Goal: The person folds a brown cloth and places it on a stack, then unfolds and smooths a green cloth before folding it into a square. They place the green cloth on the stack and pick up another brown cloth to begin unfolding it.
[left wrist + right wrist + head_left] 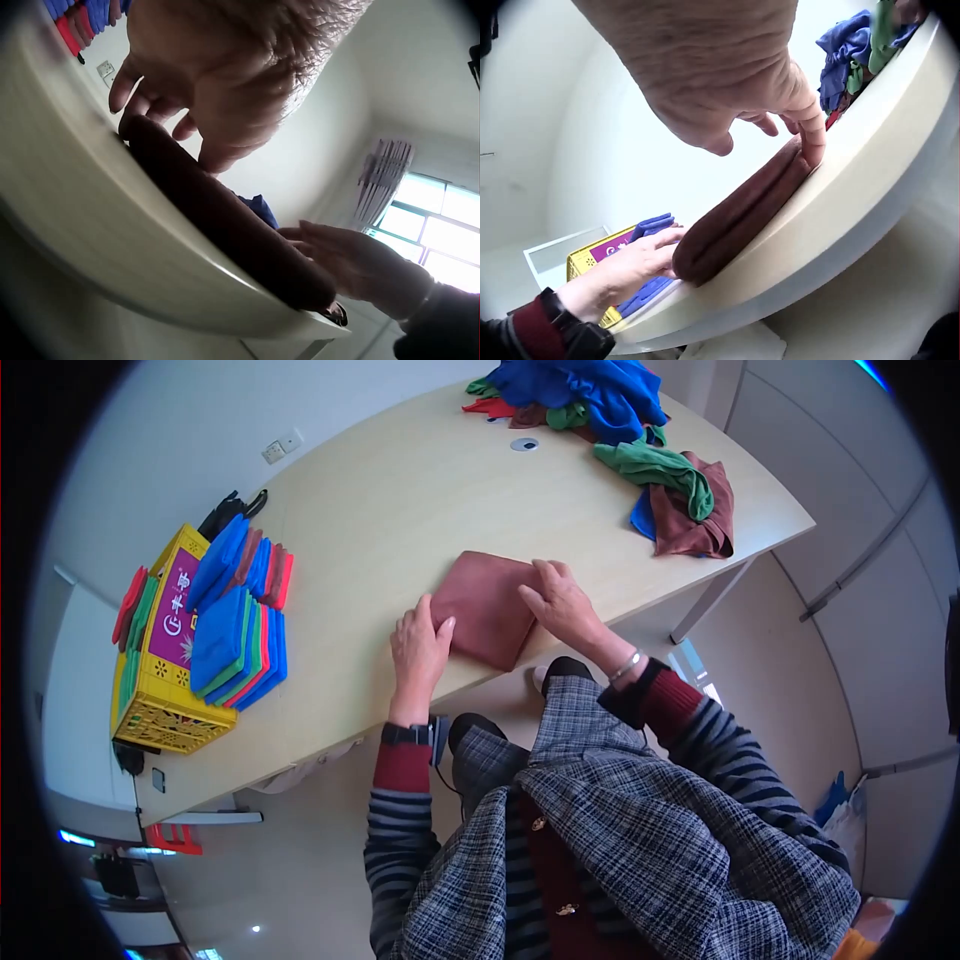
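A folded brown cloth (485,610) lies near the front edge of the table, its thick layered side visible in the right wrist view. My left hand (418,648) is at its left side, fingertips along the edge and thumb on or close over the top. On the opposite side, my right hand (565,605) touches the cloth's far right corner with its fingers. In the right wrist view that thumb stands apart from the cloth (742,214). Both hands have loosely bent, spread fingers.
At the left stands a yellow crate (180,710) with folded cloths in it and a stack of folded blue, green and red cloths (235,650) beside it. Crumpled cloths (580,395) lie at the back, and a loose green and brown heap (690,505) at the right edge.
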`<state>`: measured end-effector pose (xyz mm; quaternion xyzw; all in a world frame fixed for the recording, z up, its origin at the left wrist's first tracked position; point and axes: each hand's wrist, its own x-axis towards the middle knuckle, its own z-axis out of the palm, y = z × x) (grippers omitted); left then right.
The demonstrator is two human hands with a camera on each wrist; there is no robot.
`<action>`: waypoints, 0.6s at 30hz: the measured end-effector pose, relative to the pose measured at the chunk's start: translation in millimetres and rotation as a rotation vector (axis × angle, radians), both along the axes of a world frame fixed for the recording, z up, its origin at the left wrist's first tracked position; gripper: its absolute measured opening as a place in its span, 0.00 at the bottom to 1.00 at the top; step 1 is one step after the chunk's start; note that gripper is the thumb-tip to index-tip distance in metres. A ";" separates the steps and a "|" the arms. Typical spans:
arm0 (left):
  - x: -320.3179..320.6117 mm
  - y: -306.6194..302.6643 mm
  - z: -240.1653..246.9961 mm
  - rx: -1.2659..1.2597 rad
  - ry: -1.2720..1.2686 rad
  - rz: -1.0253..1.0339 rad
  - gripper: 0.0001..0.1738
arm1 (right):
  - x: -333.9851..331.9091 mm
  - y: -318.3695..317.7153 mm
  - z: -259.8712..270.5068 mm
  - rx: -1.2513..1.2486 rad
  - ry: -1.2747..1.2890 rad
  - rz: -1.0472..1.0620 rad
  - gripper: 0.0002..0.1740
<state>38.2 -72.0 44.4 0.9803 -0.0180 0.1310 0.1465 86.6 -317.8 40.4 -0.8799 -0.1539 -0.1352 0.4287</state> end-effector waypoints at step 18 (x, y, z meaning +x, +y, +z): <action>27.8 6.4 -35.1 0.009 -0.190 -0.074 0.27 | 37.0 109.8 -17.5 -0.329 -0.338 0.241 0.25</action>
